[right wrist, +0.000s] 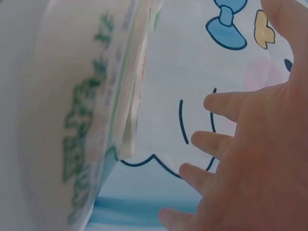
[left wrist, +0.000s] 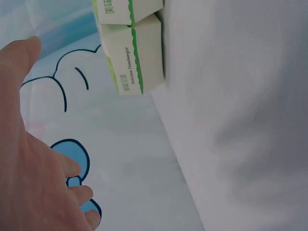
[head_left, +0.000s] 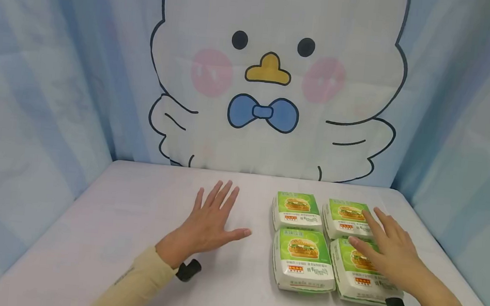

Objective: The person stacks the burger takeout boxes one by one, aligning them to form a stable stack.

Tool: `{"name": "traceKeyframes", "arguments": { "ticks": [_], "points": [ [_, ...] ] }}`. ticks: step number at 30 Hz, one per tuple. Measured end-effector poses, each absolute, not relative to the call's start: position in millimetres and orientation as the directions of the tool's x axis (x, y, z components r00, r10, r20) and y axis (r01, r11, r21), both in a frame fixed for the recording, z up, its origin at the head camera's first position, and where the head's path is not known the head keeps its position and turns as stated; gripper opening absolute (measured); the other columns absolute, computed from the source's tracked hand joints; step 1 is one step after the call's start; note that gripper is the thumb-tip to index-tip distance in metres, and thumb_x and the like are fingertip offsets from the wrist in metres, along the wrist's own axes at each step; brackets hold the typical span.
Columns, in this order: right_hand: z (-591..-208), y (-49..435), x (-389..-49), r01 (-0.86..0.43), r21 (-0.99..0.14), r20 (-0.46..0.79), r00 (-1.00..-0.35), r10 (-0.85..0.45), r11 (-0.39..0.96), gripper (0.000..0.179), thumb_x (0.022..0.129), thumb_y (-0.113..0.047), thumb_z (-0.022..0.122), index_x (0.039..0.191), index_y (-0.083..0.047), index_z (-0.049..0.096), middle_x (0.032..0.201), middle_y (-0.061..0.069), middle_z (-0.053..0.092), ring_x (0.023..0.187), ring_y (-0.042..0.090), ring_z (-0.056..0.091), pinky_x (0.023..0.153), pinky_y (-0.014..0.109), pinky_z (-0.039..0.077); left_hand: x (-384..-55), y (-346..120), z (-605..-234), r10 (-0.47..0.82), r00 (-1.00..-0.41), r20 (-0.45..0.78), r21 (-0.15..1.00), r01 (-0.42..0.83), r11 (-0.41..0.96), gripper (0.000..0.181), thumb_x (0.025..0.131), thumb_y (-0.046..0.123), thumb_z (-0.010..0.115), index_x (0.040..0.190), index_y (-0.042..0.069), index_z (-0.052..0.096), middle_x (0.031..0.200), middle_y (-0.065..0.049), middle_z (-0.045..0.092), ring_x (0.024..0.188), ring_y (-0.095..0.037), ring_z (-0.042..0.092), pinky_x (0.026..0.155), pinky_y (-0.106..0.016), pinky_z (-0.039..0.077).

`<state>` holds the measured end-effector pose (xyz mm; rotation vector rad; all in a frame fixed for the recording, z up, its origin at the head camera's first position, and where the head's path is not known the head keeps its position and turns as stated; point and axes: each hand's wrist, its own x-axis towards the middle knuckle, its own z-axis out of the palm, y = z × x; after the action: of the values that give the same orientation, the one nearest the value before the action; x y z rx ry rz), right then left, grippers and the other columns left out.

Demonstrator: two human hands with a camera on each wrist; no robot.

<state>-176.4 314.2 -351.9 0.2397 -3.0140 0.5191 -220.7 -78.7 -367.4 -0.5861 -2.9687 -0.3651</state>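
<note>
Several green and white hamburger boxes lie in two rows on the right part of the table. In the head view these are a back left box [head_left: 297, 211], a back right box [head_left: 346, 218], a front left box [head_left: 303, 260] and a front right box [head_left: 358, 279]. My right hand [head_left: 398, 256] hovers over the two right boxes with fingers spread, holding nothing. To the left of the boxes, my left hand [head_left: 205, 227] is held above the table, fingers straight and thumb out. Box sides [left wrist: 139, 57] show in the left wrist view, apart from that hand.
A white cloth-covered table [head_left: 112, 219] carries the boxes. Behind it hangs a curtain [head_left: 263, 145] printed with a cartoon bird. Pale blue curtains [head_left: 35, 105] close off both sides. Each wrist wears a black strap [head_left: 188, 269].
</note>
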Motion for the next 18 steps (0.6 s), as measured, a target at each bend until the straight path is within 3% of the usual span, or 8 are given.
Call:
{"name": "traceKeyframes", "arguments": {
  "ticks": [11, 18],
  "points": [
    [-357, 330, -164, -0.177, -0.422, 0.074, -0.984, -0.160, 0.889, 0.086, 0.097, -0.046, 0.057, 0.159, -0.008, 0.012, 0.160, 0.032, 0.003, 0.138, 0.065, 0.008, 0.088, 0.087, 0.022, -214, -62, -367, 0.407, -0.903, 0.140, 0.306, 0.430, 0.849, 0.105, 0.083, 0.080, 0.049, 0.161, 0.019, 0.012, 0.169, -0.002, 0.005, 0.156, -0.027, -0.001, 0.122, -0.064, 0.001],
    [-363, 333, -158, -0.213, -0.425, 0.070, -0.977, -0.203, 0.880, 0.098, 0.087, -0.043, 0.071, 0.158, -0.010, 0.013, 0.158, 0.033, 0.007, 0.132, 0.065, 0.018, 0.079, 0.088, 0.029, -210, -53, -363, 0.439, -0.888, 0.136, 0.369, 0.457, 0.809, 0.106, 0.083, 0.078, 0.052, 0.161, 0.020, 0.009, 0.169, 0.001, 0.003, 0.156, -0.024, -0.003, 0.123, -0.061, 0.001]
  ]
}}
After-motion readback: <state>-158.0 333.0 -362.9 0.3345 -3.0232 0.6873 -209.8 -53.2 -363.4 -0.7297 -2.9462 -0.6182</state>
